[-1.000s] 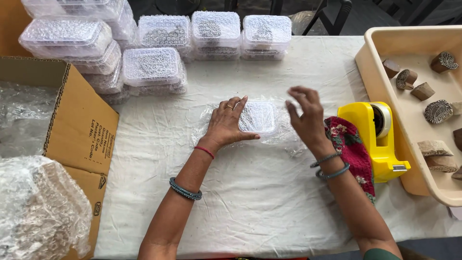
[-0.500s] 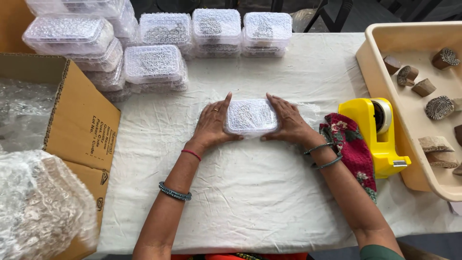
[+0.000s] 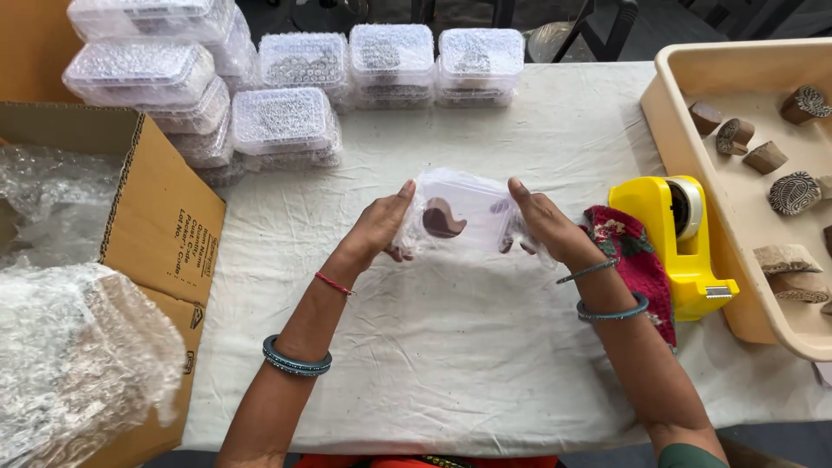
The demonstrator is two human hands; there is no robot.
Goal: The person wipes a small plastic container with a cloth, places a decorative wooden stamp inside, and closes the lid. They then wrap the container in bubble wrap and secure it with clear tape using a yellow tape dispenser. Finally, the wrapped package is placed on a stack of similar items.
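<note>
A clear plastic box (image 3: 458, 214) with a dark curved piece inside sits lifted and tilted between both hands above the white tablecloth (image 3: 451, 364). The left hand (image 3: 379, 227) and right hand (image 3: 539, 224) press flat against its short sides, fingers together and extended. Half a second earlier it lay flat on the cloth. Stacked boxes (image 3: 286, 121) stand far left; a yellow tape dispenser (image 3: 672, 234) sits right.
</note>
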